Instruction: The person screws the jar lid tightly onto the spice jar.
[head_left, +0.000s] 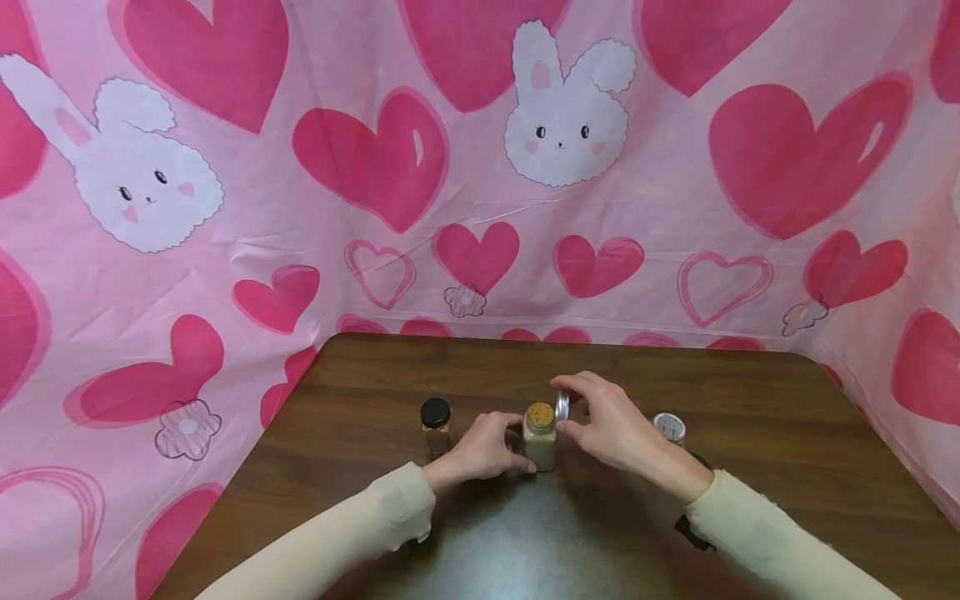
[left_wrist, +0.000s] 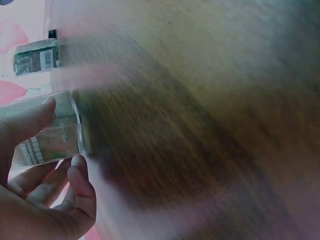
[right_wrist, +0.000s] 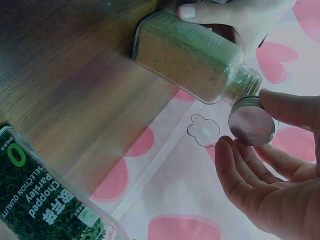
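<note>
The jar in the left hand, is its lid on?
No, the right hand holds the silver lid beside the jar, which is open at the top.

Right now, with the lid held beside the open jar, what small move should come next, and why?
Probably the right hand should tilt the lid level over the open jar: its mouth is uncovered, the lid is held on edge right beside it, and the left hand grips the jar's body.
</note>
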